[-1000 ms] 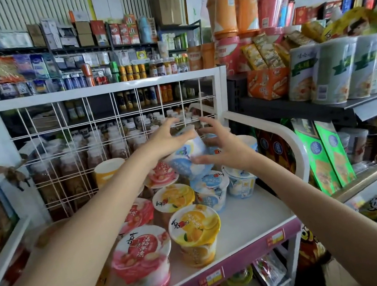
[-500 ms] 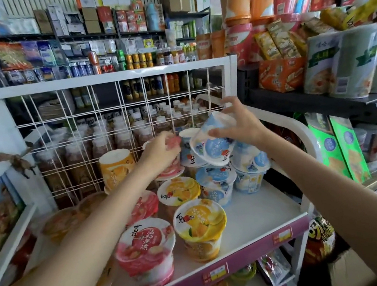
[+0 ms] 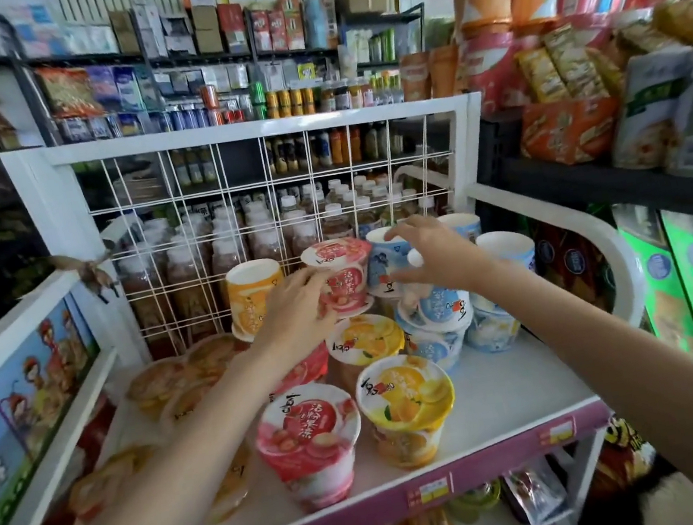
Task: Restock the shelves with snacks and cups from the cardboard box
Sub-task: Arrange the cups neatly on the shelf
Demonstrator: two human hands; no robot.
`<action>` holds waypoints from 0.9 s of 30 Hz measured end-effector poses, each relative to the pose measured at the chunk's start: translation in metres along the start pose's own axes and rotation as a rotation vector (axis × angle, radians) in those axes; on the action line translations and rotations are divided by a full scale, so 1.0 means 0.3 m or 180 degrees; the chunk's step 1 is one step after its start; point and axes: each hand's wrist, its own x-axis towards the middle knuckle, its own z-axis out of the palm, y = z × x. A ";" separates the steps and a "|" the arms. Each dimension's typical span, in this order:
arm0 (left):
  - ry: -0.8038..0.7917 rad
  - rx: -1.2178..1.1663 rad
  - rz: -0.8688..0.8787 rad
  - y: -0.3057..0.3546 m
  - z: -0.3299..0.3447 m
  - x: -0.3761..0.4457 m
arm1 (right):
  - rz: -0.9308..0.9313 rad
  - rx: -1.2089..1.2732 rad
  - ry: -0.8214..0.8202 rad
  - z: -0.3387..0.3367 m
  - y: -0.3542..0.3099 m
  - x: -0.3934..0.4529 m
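On the white shelf [image 3: 512, 376], at the back near the wire grid [image 3: 270, 192], two stacked cups are being handled. A pink cup [image 3: 345, 278] is gripped by the left hand [image 3: 298, 311] — fingers curled round its side. At 3 o'clock of it, just beside, a blue cup [image 3: 386, 265] is held by the right hand [image 3: 438, 254], fingers curled over rim and side. At 6 o'clock, more cups are seen — a yellow cup [image 3: 407, 411] and a second pink one [image 3: 310, 445] nearest the front edge.
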 end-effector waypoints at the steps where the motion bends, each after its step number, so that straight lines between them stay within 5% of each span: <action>1: 0.0098 0.0157 -0.0017 -0.018 -0.010 -0.006 | -0.0086 0.0105 -0.0030 0.001 -0.027 0.016; 8: -0.0129 0.0581 -0.0703 -0.142 -0.070 -0.068 | -0.0255 -0.0522 -0.0231 0.124 -0.136 0.174; 14: -0.0553 0.0399 -0.0813 -0.187 -0.056 -0.117 | -0.0058 -0.0679 0.0356 0.219 -0.105 0.177; 21: 0.0050 0.0210 -0.0868 -0.199 -0.060 -0.090 | 0.0435 0.0501 -0.0093 0.167 -0.125 0.175; 27: 0.0158 -0.0340 -0.1285 -0.229 -0.066 0.005 | 0.0828 -0.0242 -0.0155 0.213 -0.173 0.243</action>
